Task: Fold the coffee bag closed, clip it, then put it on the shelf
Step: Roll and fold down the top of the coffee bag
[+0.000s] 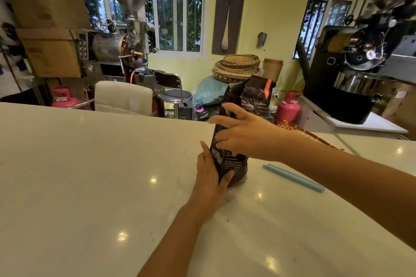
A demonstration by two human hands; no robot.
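Right now the coffee bag [238, 132] stands upright on the white counter [90, 164], a little right of centre, its top unfolded and ragged at about twelve o'clock from my hands. My left hand [210, 177] wraps the lower part of the bag from its seven o'clock side, thumb across the front panel and fingers behind, a close hold that steadies the base. My right hand [243, 137] lies over the bag's middle from three o'clock, fingers spread wide and pressing the front instead of pinching it.

The blue clip [293, 177] lies flat on the counter at the bag's four o'clock, near but not touching. I see no shelf from here.

As I judge it, the fold has not begun. To do it well I would keep my left hand low so the bag cannot tip, slide my right hand up to the mouth, and press the air out while flattening the two faces together. Then I would roll the top down in even, tight turns, creasing each one square, so the clip can span the whole width. A slanted fold would probably let one corner slip free.
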